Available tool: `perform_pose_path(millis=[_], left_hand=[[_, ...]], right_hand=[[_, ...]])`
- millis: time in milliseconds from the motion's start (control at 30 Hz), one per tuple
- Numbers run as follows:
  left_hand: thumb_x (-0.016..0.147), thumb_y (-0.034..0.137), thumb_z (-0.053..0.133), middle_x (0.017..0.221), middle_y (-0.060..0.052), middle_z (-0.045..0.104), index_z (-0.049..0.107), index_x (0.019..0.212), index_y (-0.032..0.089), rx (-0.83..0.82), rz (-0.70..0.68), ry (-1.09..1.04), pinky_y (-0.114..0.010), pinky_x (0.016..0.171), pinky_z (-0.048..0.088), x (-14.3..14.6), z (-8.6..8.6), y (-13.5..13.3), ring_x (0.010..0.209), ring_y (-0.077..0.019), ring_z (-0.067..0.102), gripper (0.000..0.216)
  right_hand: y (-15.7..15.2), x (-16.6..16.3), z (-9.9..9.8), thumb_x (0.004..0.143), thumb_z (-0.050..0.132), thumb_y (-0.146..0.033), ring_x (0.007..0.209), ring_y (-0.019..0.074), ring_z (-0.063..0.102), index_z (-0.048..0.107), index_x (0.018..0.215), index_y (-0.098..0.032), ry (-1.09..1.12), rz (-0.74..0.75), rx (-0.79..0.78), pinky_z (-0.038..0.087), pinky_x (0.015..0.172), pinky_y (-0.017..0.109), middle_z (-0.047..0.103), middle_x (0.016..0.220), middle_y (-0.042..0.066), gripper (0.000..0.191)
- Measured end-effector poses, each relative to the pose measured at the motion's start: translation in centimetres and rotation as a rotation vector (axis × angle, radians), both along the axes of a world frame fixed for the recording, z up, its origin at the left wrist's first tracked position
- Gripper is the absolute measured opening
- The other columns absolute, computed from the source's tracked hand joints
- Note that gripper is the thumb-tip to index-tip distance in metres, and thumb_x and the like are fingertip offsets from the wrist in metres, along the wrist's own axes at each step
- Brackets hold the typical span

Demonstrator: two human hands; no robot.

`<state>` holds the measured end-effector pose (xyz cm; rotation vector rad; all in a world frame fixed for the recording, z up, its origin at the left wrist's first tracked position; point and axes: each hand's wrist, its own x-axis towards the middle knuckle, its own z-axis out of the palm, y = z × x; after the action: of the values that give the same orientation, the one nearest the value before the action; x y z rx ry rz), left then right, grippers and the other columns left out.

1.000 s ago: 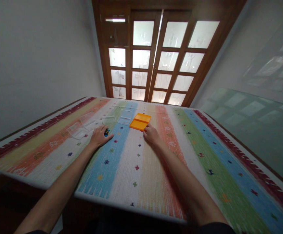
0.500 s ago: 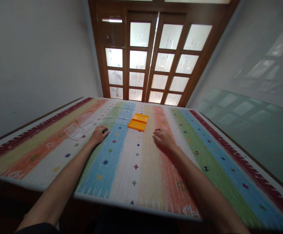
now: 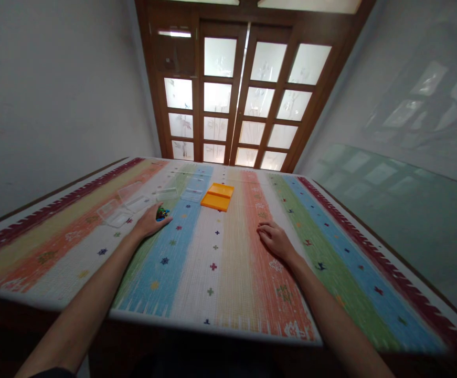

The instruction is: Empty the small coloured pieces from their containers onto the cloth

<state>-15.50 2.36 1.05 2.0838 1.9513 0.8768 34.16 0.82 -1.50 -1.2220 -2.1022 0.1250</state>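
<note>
My left hand rests on the striped cloth, its thumb spread away from the fingers. In the gap between them lies a small heap of tiny multicoloured pieces, too small for their kind to be made out. Some of the heap is hidden by the fingers. My right hand lies on the orange stripe to the right, fingers loosely bent and holding nothing visible. Between and beyond both hands, an orange two-part case is unfolded flat on the cloth.
Several clear plastic boxes stand behind and left of my left hand, among them an opened one and another near the orange case. A striped tablecloth covers the table. Walls flank it, with a wooden glazed door beyond.
My left thumb has spread from the fingers, and more of the coloured heap shows. My right hand has moved to the right, away from the orange case, and come down lower.
</note>
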Motion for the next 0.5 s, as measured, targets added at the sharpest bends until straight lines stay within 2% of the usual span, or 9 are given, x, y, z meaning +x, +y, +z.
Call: perform_pose_path(millis=[233,333,500], left_hand=[[0.084,0.054,0.060,0.145,-0.023,0.062,0.059,0.130,0.015,-0.030,-0.016,0.019,-0.056,0.119,0.038,0.66,-0.26,0.89,0.138,-0.0403,0.055,0.060],[0.084,0.052,0.059,0.145,-0.020,0.064,0.062,0.126,0.017,-0.023,-0.028,0.006,-0.055,0.121,0.036,0.77,-0.28,1.04,0.140,-0.0389,0.054,0.055],[0.076,0.055,0.070,0.144,-0.017,0.065,0.061,0.133,0.018,0.060,-0.008,-0.071,-0.053,0.121,0.038,0.67,-0.25,0.59,0.139,-0.0388,0.054,0.069]], right_hand=[[-0.40,0.16,-0.29,0.093,0.053,-0.022,0.104,0.0253,0.071,0.079,0.096,-0.019,-0.044,0.025,-0.019,0.056,0.096,0.041,0.076,0.111,0.014,0.026],[-0.68,0.42,-0.43,0.093,0.053,-0.023,0.105,0.0255,0.072,0.079,0.097,-0.019,-0.046,0.017,-0.023,0.056,0.096,0.042,0.076,0.111,0.014,0.027],[-0.80,0.52,-0.51,0.093,0.053,-0.023,0.105,0.0256,0.072,0.080,0.098,-0.020,-0.030,0.008,-0.023,0.057,0.096,0.042,0.077,0.111,0.014,0.027]])
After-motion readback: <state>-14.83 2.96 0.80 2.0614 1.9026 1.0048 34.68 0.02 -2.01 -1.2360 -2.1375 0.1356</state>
